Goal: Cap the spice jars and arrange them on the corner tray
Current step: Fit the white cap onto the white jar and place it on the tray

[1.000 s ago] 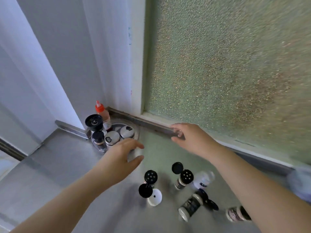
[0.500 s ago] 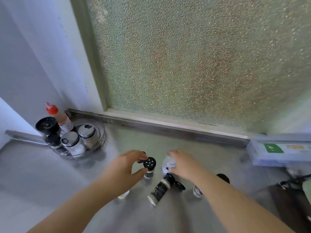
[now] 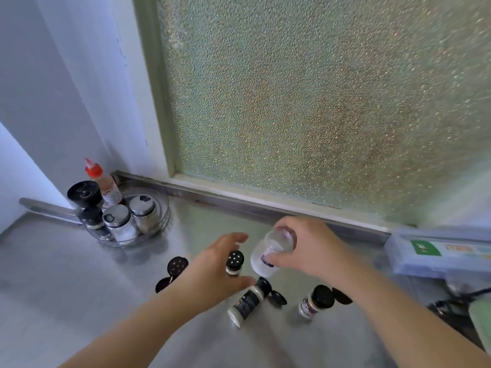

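View from above of a steel countertop (image 3: 66, 274) under a frosted window (image 3: 318, 102). The right hand (image 3: 313, 251) grips an uncapped clear jar of white powder (image 3: 271, 253), tilted and lifted off the counter; its label is purple but too blurred to read. The left hand (image 3: 212, 274) hangs w/ fingers spread around, maybe touching, a small upright shaker w/ a black holed lid (image 3: 234, 261); can't tell if it grips.

Near the hands, 2 jars lie on their sides: one w/ a dark label (image 3: 247, 301), one w/ a purple-and-white label (image 3: 313, 301). Text on both is illegible. Loose black caps (image 3: 176, 265) lie beside them; one is partly hidden by the left wrist.

At left, the round clear corner tray (image 3: 159, 224) holds 2 silver-lidded jars (image 3: 117, 221), 2 black-topped ones and a red-capped squeeze bottle (image 3: 102, 181).

At right, a clear plastic box w/ a green sticker (image 3: 435, 251), writing unreadable, is cut off by the edge.
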